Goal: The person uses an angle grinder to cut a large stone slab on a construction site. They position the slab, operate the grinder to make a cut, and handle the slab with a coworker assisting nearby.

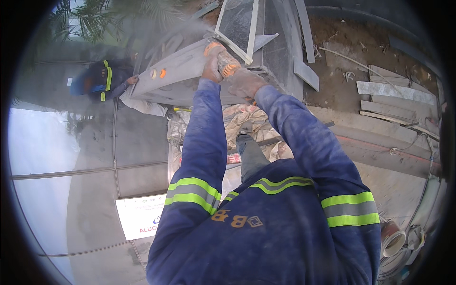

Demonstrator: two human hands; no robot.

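Several glossy wall panels (92, 199) fill the left side, much broader than the long grey slab (183, 61) slanting across the upper middle. Pale strips (396, 90) lie on the ground at right, and crumpled sheeting (244, 116) spreads below the slab. Smaller again, the orange power tool (229, 65) is at the slab's near right end, with hazy dust beyond it. The right hand (246, 84) closes around its rear part, fingertips partly hidden; the left hand (212, 70) wraps its front part, fingers curled tightly on the body.
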